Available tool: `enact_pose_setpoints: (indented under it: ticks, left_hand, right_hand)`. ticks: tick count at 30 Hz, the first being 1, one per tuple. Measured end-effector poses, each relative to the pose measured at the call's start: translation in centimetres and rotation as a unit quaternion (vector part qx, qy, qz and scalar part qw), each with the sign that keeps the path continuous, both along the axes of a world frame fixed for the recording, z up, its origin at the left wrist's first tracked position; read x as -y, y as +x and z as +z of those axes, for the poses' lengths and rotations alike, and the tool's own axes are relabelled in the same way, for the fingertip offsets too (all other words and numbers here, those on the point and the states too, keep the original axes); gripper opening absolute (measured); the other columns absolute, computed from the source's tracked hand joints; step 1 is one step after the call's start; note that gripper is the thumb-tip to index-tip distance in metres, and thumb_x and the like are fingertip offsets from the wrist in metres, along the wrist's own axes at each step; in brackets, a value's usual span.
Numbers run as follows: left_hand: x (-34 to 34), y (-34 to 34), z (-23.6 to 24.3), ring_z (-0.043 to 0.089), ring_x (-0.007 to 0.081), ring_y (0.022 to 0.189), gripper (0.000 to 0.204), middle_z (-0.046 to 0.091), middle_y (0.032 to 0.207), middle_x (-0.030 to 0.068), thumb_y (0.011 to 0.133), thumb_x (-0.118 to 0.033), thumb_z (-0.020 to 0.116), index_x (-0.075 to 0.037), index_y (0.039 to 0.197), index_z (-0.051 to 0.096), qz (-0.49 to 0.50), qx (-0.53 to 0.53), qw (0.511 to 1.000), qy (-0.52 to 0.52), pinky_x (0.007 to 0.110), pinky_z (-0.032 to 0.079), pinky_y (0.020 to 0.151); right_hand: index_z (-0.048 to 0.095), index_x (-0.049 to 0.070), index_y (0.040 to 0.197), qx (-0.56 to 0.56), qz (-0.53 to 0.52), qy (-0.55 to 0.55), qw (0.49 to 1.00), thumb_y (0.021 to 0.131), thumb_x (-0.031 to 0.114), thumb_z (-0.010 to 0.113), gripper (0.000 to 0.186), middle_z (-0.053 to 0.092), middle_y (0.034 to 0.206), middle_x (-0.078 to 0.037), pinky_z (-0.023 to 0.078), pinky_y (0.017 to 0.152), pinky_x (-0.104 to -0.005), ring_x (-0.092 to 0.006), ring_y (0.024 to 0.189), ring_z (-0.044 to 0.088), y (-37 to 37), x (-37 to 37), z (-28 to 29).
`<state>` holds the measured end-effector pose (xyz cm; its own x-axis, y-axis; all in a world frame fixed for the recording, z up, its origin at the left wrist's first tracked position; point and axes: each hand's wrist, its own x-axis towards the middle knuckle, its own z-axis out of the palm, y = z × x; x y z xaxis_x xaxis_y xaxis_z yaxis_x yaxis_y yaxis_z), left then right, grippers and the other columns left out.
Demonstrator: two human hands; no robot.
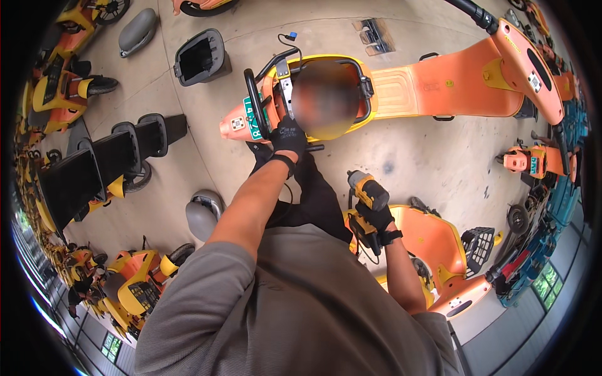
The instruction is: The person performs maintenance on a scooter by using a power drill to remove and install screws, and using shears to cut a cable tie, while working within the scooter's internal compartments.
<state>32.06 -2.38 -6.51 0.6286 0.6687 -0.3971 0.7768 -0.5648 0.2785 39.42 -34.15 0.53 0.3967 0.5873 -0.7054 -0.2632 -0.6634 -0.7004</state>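
Observation:
An orange and yellow scooter (439, 78) stands across the far side of me, its seat off and its rear at the left. My left hand (288, 135), in a black glove, reaches to the lower end of a silver metal bracket (287, 94) beside the black rear grab rail (251, 94). Its fingertips are hard to make out there, so its grip is unclear. A round blur covers the scooter's open middle. Closer in on the right, my gloved right hand (377, 217) grips a yellow and black cordless impact wrench (369, 188), held away from the scooter.
A black storage bin (224, 53) and a grey seat (138, 32) lie on the floor at the far left. Another grey seat (202, 214) rests by my left arm. A second orange scooter (433, 235) is close on the right. Long black panels (110, 166) stand at the left.

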Motion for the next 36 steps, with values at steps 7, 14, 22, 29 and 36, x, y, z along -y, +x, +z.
enact_pose_setpoints:
  ticks: [7, 14, 22, 29, 36]
  left_hand:
    - [0.2, 0.6, 3.4, 0.06, 0.0296, 0.081, 0.015, 0.056, 0.088, 0.0134, 0.077, -0.012, 0.053, -0.009, 0.091, 0.059, -0.02, 0.011, 1.0, -0.003, 0.043, 0.049, 0.066]
    - [0.8, -1.4, 9.9, 0.055, 0.0369, 0.078, 0.014, 0.054, 0.082, 0.0185, 0.078, -0.014, 0.057, -0.003, 0.086, 0.055, -0.073, 0.233, 0.96, -0.137, 0.042, 0.045, 0.067]
    - [-7.7, -8.7, 16.9, 0.05, 0.0059, 0.057, 0.018, 0.053, 0.067, -0.0011, 0.085, -0.023, 0.058, -0.005, 0.081, 0.058, 0.211, 0.29, 0.892, -0.276, 0.022, 0.041, 0.052]
    - [-23.7, -12.1, 11.6, 0.054, 0.0164, 0.059, 0.047, 0.055, 0.077, 0.0066, 0.077, -0.019, 0.067, -0.002, 0.114, 0.045, 0.469, 0.302, 0.771, -0.307, 0.031, 0.05, 0.056]
    - [-15.2, -12.3, 11.6, 0.053, 0.0096, 0.063, 0.014, 0.06, 0.077, 0.0033, 0.083, -0.015, 0.056, -0.004, 0.09, 0.061, 0.3, 0.312, 0.772, -0.465, 0.024, 0.045, 0.058]
  right_hand:
    - [0.046, 0.004, 0.118, -0.017, -0.01, -0.02, 1.0, 0.072, 0.0, 0.066, 0.05, 0.053, 0.111, -0.007, 0.043, 0.088, -0.0289, -0.0182, 0.104, 0.051, -0.4, 1.6, -0.4]
    - [0.052, 0.005, 0.108, -0.046, -0.038, -0.061, 0.996, 0.075, 0.002, 0.064, 0.035, 0.057, 0.095, -0.004, 0.048, 0.072, -0.0288, -0.014, 0.086, 0.056, 0.5, 1.1, -1.1]
    - [0.056, 0.007, 0.098, -0.055, -0.038, -0.052, 0.996, 0.072, 0.002, 0.062, 0.027, 0.051, 0.073, 0.001, 0.042, 0.053, -0.0244, -0.0104, 0.061, 0.051, 1.7, 0.2, -2.2]
    - [0.055, 0.005, 0.1, -0.017, 0.019, -0.069, 0.997, 0.072, 0.004, 0.065, 0.03, 0.057, 0.082, -0.002, 0.047, 0.061, -0.0272, -0.0125, 0.073, 0.056, 2.1, -1.3, -2.0]
    - [0.054, 0.004, 0.106, 0.184, 0.063, 0.043, 0.98, 0.072, 0.006, 0.065, 0.036, 0.058, 0.097, -0.008, 0.047, 0.077, -0.0309, -0.0211, 0.089, 0.056, 1.3, -4.6, 3.3]
